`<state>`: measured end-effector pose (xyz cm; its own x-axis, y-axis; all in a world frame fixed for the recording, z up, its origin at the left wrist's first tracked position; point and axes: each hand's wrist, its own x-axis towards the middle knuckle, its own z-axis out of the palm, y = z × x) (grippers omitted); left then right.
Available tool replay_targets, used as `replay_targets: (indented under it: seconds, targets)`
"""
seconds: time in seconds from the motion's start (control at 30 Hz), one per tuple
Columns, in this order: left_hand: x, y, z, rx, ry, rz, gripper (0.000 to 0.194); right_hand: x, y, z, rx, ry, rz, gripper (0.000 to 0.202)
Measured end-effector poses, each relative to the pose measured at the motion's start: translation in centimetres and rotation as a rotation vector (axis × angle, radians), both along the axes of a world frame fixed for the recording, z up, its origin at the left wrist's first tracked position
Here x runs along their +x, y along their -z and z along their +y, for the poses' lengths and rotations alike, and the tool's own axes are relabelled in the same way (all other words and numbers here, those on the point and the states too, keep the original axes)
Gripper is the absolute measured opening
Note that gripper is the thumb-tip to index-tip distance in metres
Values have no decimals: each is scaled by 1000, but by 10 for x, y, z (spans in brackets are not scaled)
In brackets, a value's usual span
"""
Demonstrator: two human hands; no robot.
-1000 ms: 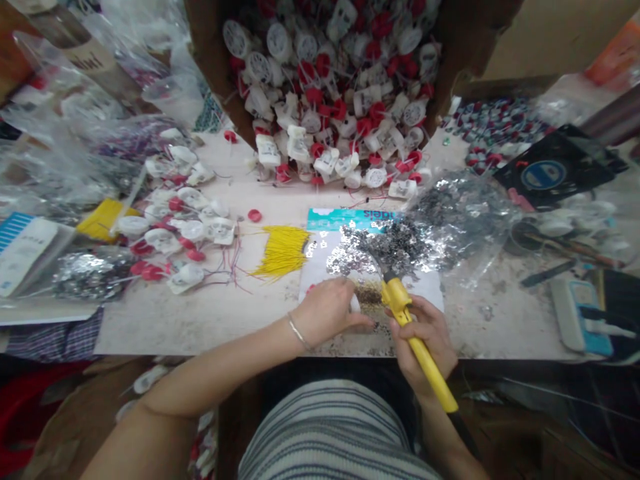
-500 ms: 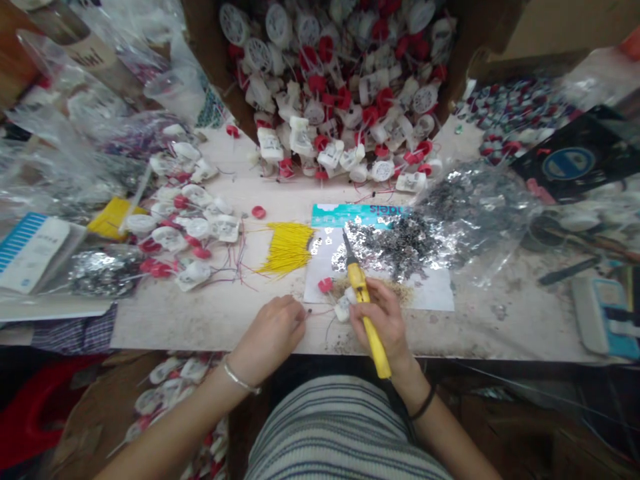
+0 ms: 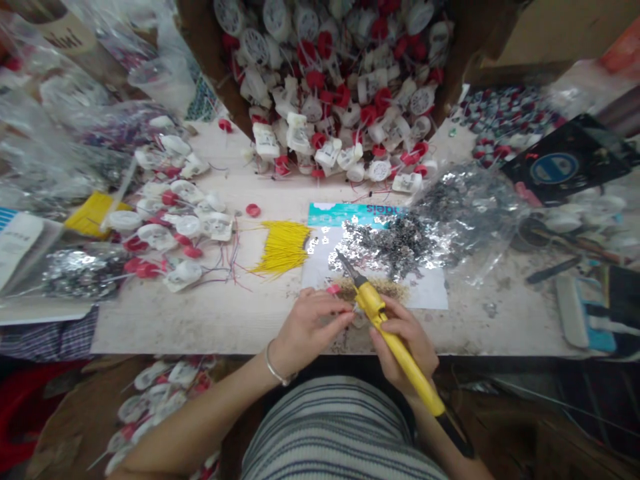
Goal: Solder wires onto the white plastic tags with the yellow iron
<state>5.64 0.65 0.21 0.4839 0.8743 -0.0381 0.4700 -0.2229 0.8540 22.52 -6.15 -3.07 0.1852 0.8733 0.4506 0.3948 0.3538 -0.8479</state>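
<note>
My right hand is wrapped round a yellow soldering iron, its dark tip pointing up and left over the white sheet. Beside it, the thumb and forefinger of my left hand are pinched together; whatever is between them is too small to make out. A white plastic piece lies between the two hands, mostly hidden by fingers and iron. A bit of a red cap shows just beyond my left fingers. Small shiny metal pieces lie near the iron's tip.
A bundle of yellow wires lies left of the sheet. White units with red caps are heaped further left, and more fill a cardboard box behind. A plastic bag of metal pieces and a black box stand right.
My left hand has moved right, close to my right hand, and is now pinched at the white piece. The soldering iron has tilted further left, its handle swinging right.
</note>
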Motion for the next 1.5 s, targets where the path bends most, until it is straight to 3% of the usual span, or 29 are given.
replay_targets:
  seconds: [0.07,0.17,0.33,0.43,0.53,0.63,0.77,0.87,0.93,1.07,1.27,1.5]
  targets:
    - [-2,-2,-2,59,57,190,13,9,-2,-8,21,25,-35,49]
    - [-2,-5,-8,108,79,323,13,28,-15,-29,6,-26,-183,49]
    - [6,-1,-15,180,-6,282,12,52,-42,-69,-205,-141,-223,45]
    - [10,2,-14,196,-10,272,14,50,-42,-75,-200,-68,-141,39]
    - [12,2,-12,180,16,296,17,34,-26,-58,-81,64,-150,40]
    - [12,1,-11,162,40,321,19,14,-6,-26,8,154,-203,19]
    - [12,2,-11,166,43,340,17,-1,15,11,36,183,-219,20]
    - [13,1,-9,171,36,337,15,-1,21,18,53,161,-236,16]
    - [13,-1,-8,159,41,337,15,4,18,10,68,146,-236,19]
    - [14,-4,-6,144,48,342,14,20,-2,-25,110,117,-151,53]
    - [16,-6,-7,132,42,361,12,42,-34,-79,-96,5,-171,35]
    - [18,-8,-7,120,42,395,15,50,-34,-87,-87,-91,-351,45]
